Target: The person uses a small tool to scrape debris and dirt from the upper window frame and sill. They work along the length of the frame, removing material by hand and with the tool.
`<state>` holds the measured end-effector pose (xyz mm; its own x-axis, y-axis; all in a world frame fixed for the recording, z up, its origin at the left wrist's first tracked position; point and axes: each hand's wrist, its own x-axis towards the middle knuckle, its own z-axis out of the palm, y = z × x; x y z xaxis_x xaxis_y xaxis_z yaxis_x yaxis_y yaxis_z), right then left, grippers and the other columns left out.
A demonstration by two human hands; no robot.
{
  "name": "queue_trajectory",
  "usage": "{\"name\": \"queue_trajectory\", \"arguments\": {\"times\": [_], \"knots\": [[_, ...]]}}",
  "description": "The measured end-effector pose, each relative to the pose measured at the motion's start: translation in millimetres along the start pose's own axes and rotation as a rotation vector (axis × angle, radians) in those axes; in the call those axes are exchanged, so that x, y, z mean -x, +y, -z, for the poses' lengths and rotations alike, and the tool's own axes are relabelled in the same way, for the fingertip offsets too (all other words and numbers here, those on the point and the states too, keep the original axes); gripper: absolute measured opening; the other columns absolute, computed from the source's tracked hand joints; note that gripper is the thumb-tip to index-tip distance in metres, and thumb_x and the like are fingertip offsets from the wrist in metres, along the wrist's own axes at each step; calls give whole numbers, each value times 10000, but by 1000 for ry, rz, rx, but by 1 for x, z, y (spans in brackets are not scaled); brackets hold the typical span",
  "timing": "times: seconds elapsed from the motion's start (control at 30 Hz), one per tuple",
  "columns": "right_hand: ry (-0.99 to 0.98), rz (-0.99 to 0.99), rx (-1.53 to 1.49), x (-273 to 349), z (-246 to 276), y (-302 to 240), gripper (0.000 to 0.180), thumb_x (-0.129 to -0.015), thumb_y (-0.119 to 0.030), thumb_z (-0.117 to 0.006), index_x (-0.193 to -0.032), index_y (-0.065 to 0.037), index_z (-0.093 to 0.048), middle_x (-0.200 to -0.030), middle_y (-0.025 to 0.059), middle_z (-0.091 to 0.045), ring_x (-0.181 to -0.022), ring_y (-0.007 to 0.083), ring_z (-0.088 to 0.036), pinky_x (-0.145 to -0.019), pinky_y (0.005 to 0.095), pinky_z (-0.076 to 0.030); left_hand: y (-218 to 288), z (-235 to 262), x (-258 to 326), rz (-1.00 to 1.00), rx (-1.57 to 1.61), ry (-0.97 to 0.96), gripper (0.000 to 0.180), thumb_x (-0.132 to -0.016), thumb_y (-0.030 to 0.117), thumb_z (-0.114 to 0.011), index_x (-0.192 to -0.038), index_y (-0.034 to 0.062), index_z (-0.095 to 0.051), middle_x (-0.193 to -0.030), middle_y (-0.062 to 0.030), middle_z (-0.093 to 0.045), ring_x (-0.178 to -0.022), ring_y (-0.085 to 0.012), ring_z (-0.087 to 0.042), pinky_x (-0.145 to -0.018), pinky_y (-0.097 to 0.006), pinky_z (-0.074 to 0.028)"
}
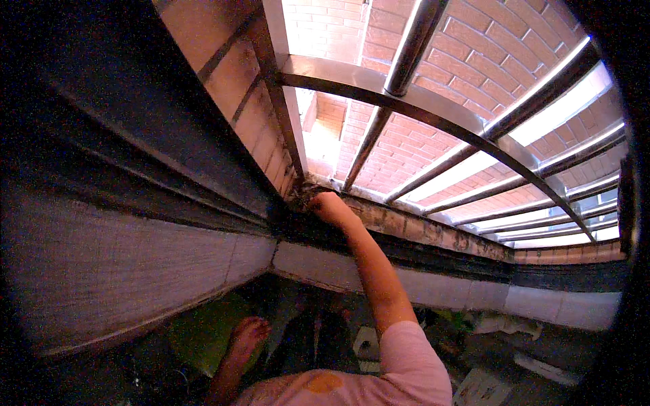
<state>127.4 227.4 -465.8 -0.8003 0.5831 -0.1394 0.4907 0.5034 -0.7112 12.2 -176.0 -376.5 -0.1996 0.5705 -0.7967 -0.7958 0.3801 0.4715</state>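
My right hand reaches up to the inner corner of the window ledge, its fingers closed. They point into a dark, dirty patch where the ledge meets the tiled side of the opening. Whatever the fingertips hold there is hidden. Lower down and to the left, my left hand hangs in dim light in front of my body. Its fingers are loosely bent and a little apart, with nothing visible in them.
Metal bars and a curved crossbar span the window, with a brick wall outside. Pale tiled wall runs below the ledge. A greenish surface lies low on the left; pale items lie at lower right.
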Motion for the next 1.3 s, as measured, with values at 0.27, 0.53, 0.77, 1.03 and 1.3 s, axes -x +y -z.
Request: {"name": "queue_trajectory", "arguments": {"times": [0.27,0.53,0.77,1.03,1.3], "knots": [[127,-65,111,-19,-17,-20,172,-662,-58,-551,-826,-29,-593,-765,184,-581,-752,354,-558,-660,409,-459,-3,-14,3,-23,0,17,153,-821,95,-519,-963,42,-502,-917,-109,-576,-846,-251,-573,-771,-374,-470],[769,-62,273,-31,-23,-37,70,-669,-40,-540,-709,0,-498,-712,211,-505,-691,365,-502,-641,422,-418,-1,-12,0,-25,-42,31,138,-821,83,-509,-951,38,-503,-910,-108,-577,-854,-243,-572,-780,-375,-467],[824,-152,75,-5,4,-77,79,-704,-77,-549,-698,-4,-520,-723,175,-513,-721,349,-511,-636,423,-416,2,-2,3,17,-84,74,140,-818,91,-511,-949,41,-509,-909,-113,-584,-833,-244,-580,-749,-360,-469],[548,-130,269,-25,-35,-46,85,-688,-65,-526,-729,-58,-601,-738,141,-534,-746,327,-538,-641,404,-458,-1,-3,-3,-11,-35,-18,124,-812,87,-518,-926,41,-535,-905,-112,-587,-836,-238,-581,-743,-360,-471],[412,8,-55,2,-9,-37,101,-679,-79,-552,-746,-2,-550,-745,184,-525,-746,350,-530,-663,405,-445,-4,-5,2,18,-37,22,117,-817,78,-510,-926,40,-528,-906,-110,-583,-850,-251,-576,-778,-378,-465]]}}
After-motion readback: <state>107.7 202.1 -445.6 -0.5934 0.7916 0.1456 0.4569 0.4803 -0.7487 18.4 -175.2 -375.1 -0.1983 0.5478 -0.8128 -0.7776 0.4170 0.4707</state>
